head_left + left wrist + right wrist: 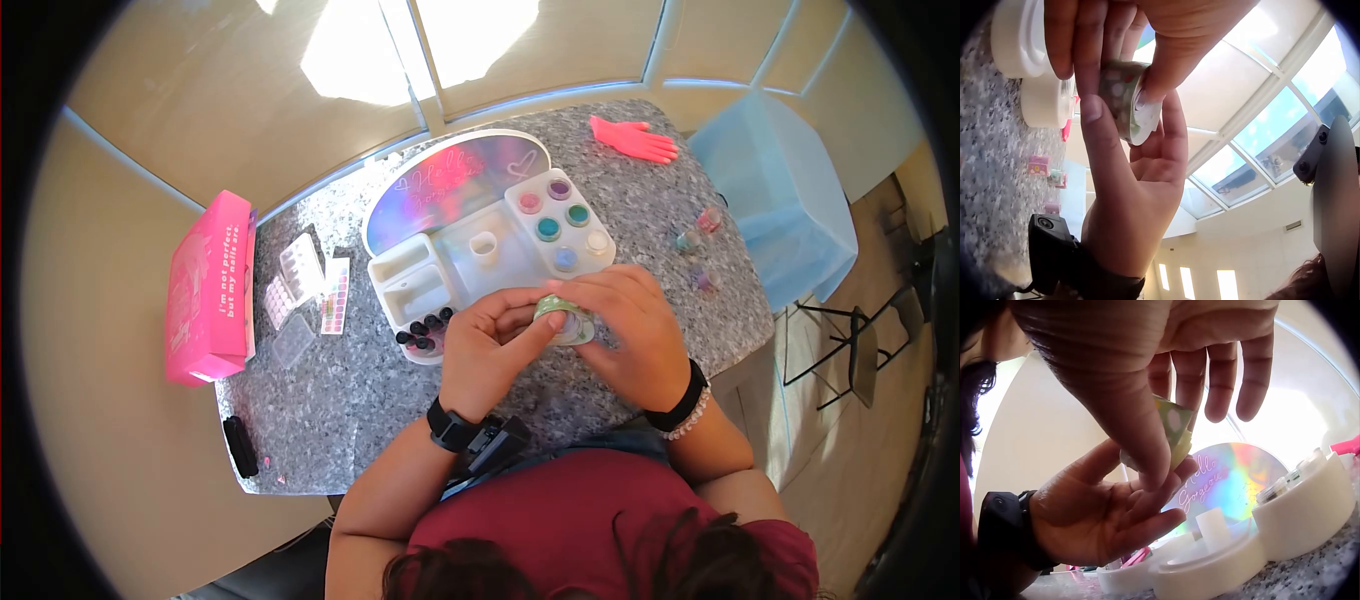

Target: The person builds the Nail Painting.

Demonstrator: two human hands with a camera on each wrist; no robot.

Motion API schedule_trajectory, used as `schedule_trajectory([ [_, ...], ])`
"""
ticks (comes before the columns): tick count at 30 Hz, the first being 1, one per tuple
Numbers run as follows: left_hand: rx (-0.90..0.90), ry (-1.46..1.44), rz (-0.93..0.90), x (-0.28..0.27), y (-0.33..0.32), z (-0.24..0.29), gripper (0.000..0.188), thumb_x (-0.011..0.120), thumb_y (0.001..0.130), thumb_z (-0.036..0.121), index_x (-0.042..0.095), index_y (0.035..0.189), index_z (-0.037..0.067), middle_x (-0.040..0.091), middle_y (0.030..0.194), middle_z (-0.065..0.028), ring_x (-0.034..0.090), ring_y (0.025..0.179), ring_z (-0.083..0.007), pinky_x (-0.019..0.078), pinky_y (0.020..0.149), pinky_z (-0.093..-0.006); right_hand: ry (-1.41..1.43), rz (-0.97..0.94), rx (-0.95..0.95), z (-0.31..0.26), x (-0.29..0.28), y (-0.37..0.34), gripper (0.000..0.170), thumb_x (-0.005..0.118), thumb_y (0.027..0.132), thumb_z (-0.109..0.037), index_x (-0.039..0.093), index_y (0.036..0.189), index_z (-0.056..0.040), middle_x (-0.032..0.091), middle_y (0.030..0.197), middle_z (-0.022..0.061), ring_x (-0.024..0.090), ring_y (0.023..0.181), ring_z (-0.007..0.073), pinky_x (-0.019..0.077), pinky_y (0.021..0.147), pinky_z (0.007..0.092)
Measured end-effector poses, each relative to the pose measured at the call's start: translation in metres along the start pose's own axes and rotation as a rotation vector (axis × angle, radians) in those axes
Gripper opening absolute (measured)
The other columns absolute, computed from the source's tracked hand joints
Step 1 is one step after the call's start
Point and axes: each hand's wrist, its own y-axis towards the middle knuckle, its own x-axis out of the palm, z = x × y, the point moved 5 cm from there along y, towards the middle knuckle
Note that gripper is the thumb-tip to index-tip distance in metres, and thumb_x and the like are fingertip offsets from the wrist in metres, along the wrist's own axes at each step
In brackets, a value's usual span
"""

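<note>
Both hands meet in front of my body over the near edge of the table, around one small round piece (567,322) with a green, spotted side and a pale flat end. In the left wrist view its green side (1117,94) faces the fingers, and a thumb presses on the pale end. My left hand (488,345) pinches it between thumb and fingers. From the other side my right hand (630,325) grips it, thumb against the side in the right wrist view, where the other fingers extend loosely. Fingers hide much of the piece, so I cannot tell its exact kind.
Just beyond the hands stands a white organizer (480,255) with a raised iridescent panel, colored pots and black-capped bottles (415,335). Left are a pink box (210,290), a nail tray (300,268) and a swatch card (336,296). Small patterned containers (688,241) and a pink glove (635,139) lie right.
</note>
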Motion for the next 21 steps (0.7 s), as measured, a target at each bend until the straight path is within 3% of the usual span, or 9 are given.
schedule_trajectory([
  [11,0.010,-0.018,-0.002,-0.007,-0.005,0.012,0.041,0.075,0.107,0.006,0.063,0.145,-0.003,0.080,0.122,-0.0155,0.076,0.112,-0.0163,0.0617,0.097,-0.0301,0.022,0.038,0.005,0.002,0.009,-0.002,0.058,0.094,0.070,-0.006,0.075,0.125,-0.0122,0.071,0.118,0.0071,0.067,0.114,0.0333,0.0523,0.101,0.0458],
  [16,0.035,-0.026,0.055,-0.015,-0.004,0.012,0.044,0.075,0.106,0.005,0.061,0.147,-0.002,0.081,0.121,-0.0158,0.076,0.111,-0.0157,0.0616,0.097,-0.0297,0.099,-0.007,-0.016,-0.013,0.007,0.009,0.062,0.093,0.073,-0.005,0.069,0.130,-0.0096,0.071,0.121,0.0104,0.066,0.118,0.0354,0.0519,0.105,0.0465],
  [21,0.001,-0.012,-0.024,-0.013,-0.003,0.012,0.043,0.075,0.106,0.008,0.062,0.147,-0.001,0.081,0.119,-0.0145,0.076,0.109,-0.0145,0.0605,0.095,-0.0296,0.134,0.011,-0.030,-0.003,0.011,0.003,0.058,0.090,0.076,-0.002,0.067,0.129,-0.0078,0.071,0.122,0.0117,0.066,0.119,0.0369,0.0521,0.105,0.0470],
])
